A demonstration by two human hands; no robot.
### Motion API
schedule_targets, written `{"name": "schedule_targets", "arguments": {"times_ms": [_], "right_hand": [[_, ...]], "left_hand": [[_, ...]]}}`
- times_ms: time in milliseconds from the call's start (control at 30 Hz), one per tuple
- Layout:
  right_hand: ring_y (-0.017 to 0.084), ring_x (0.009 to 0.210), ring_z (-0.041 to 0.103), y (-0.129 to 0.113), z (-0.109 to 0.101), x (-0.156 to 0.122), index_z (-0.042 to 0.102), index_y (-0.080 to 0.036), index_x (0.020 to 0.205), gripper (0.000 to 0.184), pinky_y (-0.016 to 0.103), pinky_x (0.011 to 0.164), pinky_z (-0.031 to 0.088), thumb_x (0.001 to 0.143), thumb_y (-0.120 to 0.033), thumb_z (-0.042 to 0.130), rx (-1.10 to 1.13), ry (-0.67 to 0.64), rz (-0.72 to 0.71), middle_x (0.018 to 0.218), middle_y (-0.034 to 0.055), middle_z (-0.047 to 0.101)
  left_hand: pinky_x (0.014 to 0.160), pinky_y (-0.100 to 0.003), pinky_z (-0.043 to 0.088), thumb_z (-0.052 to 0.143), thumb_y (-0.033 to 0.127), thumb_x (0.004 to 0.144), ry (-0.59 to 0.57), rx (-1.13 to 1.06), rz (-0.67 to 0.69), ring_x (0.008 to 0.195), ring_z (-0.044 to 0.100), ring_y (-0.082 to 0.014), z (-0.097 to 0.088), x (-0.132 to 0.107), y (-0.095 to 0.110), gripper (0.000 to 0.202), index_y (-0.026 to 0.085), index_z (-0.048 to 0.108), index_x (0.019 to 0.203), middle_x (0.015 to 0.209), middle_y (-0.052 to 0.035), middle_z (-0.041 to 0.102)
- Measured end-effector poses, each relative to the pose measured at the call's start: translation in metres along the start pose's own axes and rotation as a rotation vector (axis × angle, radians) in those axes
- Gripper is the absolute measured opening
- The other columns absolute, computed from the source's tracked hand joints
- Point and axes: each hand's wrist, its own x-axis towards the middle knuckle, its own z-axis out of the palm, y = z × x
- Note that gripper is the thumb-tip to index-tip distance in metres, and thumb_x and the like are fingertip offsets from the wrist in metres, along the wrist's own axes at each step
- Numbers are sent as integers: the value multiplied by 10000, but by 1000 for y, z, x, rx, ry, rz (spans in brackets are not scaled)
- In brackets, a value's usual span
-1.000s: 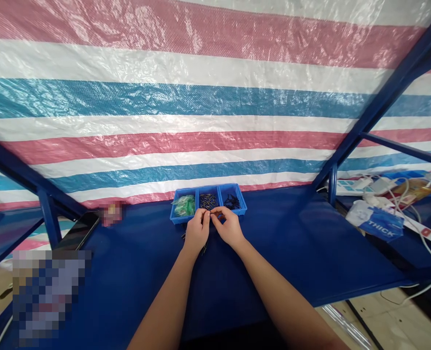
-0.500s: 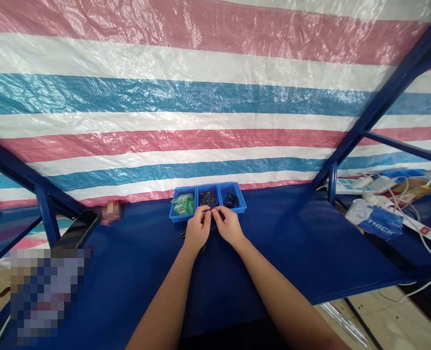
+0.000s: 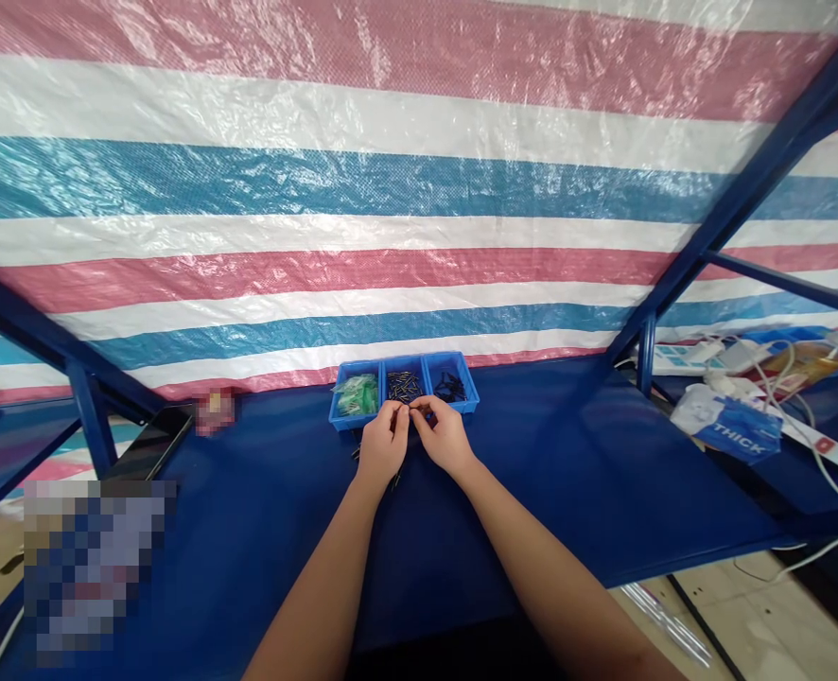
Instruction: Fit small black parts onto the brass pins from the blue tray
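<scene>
My left hand (image 3: 385, 440) and my right hand (image 3: 442, 435) meet fingertip to fingertip in front of a blue three-part tray (image 3: 355, 425). Both are closed in a pinch; a small dark piece shows faintly between them, too small to name. In the tray's left compartment lie green and clear plastic bits (image 3: 357, 394). Dark metallic, pin-like parts (image 3: 403, 386) fill the middle one, and black small parts (image 3: 450, 388) lie in the right one. A few dark slim pieces (image 3: 397, 480) rest on the table by my left wrist, partly hidden.
The blue table (image 3: 567, 473) stands against a striped plastic sheet (image 3: 419, 199). Blue metal posts (image 3: 647, 355) rise at both sides. A black phone-like slab (image 3: 150, 445) lies at left. At right are a blue-and-white packet (image 3: 735, 426), cables and a power strip (image 3: 827, 443).
The fingertips have shifted slightly against each other, and the right fingers look a little more spread at the knuckles. The view has tilted a touch; the tray and loose parts stay put.
</scene>
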Motion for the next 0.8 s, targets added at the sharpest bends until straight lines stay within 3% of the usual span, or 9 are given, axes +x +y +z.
{"name": "schedule_targets", "arguments": {"times_ms": [200, 367, 567, 800], "right_hand": [[127, 799, 630, -4, -2, 0, 683, -193, 1000, 297, 246, 706, 474, 941, -424, 507, -3, -20, 13, 949, 41, 716], [131, 803, 635, -4, -2, 0, 692, -191, 992, 302, 247, 697, 478, 941, -422, 505, -5, -17, 18, 940, 44, 718], [132, 861, 652, -2, -1, 1, 680, -214, 1141, 306, 244, 699, 503, 895, -362, 576, 14, 15, 13, 1054, 54, 713], [127, 810, 637, -1, -2, 2, 695, -198, 1012, 219, 247, 681, 490, 879, -334, 586, 6, 28, 5, 993, 46, 715]], "left_hand": [[577, -212, 417, 449, 464, 988, -41, -58, -41, 580, 591, -107, 1, -2, -2, 376, 200, 594, 1214, 764, -7, 680], [627, -210, 441, 462, 459, 983, 1, -26, -14, 650, 615, -112, 1, -1, -3, 349, 190, 633, 1124, 816, -23, 691], [657, -203, 447, 437, 451, 993, 16, 1, 4, 687, 612, -110, 1, 1, -3, 337, 180, 638, 1019, 831, -28, 678], [666, -207, 440, 435, 456, 995, 1, 2, 6, 674, 602, -112, 1, 0, 0, 340, 182, 635, 984, 771, -15, 659]]}}
